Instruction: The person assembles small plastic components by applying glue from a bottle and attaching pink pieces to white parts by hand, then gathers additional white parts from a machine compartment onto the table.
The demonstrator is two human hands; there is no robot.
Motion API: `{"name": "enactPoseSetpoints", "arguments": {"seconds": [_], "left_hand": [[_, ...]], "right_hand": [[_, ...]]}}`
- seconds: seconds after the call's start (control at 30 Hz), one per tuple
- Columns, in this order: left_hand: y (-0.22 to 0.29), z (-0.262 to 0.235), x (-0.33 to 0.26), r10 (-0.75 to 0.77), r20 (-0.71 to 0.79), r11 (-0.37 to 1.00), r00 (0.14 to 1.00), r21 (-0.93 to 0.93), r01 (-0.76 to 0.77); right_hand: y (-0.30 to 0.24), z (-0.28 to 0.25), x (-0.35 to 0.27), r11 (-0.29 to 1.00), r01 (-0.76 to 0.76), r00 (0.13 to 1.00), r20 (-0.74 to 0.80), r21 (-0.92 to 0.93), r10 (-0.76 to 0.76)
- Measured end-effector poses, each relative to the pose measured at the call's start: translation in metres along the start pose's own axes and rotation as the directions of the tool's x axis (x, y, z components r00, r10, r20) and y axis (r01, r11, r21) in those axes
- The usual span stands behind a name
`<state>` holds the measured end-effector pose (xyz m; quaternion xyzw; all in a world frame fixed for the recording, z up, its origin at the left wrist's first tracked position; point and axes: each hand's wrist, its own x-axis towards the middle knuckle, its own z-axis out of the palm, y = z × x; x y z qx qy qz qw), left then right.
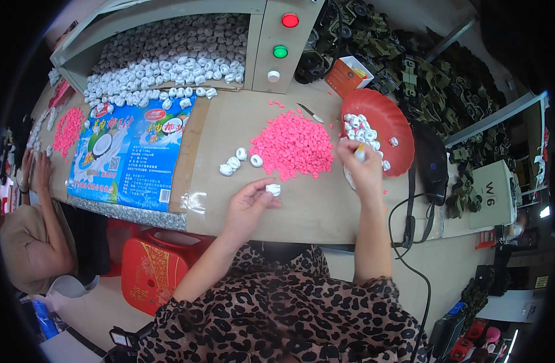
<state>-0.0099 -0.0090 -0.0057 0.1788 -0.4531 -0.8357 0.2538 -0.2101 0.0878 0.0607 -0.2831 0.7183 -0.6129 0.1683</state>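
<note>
My left hand (246,210) pinches a small white rounded piece (273,190) between thumb and fingers, just in front of a heap of small pink pieces (293,145). At the near edge of a red plastic dish (398,121), my right hand (363,166) has its fingers closed on another small white piece (360,156), with a spot of yellow beside it. White pieces (360,130) lie in the dish, partly hidden behind this hand. Several loose white ring-like pieces (234,163) rest on the table left of the pink heap.
A small knife (310,113) lies beyond the heap. Behind stands a beige machine (277,66) with white pieces massed in its opening. Blue printed cardboard (132,157) covers the table at left, near a co-worker's hands (35,169). A black cable (404,254) hangs at right; a red stool (153,272) stands below.
</note>
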Motion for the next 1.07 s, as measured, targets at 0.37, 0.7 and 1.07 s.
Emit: {"name": "enactPoseSetpoints", "arguments": {"seconds": [0.37,0.7,1.07], "left_hand": [[-0.003,0.001,-0.001,0.033,-0.006,0.998,0.999,0.058,-0.033],[0.008,-0.009,-0.008,0.092,-0.012,0.983,0.996,0.157,-0.089],[0.007,-0.002,-0.01,0.158,0.089,0.978,0.983,0.126,-0.169]], "right_hand": [[0.026,0.007,-0.038,0.79,0.171,0.985,0.135,-0.589,-0.112],[0.039,0.031,-0.023,0.643,0.233,0.972,0.185,-0.73,-0.143],[0.028,0.018,-0.013,0.668,0.414,0.863,0.5,-0.618,-0.072]]}}
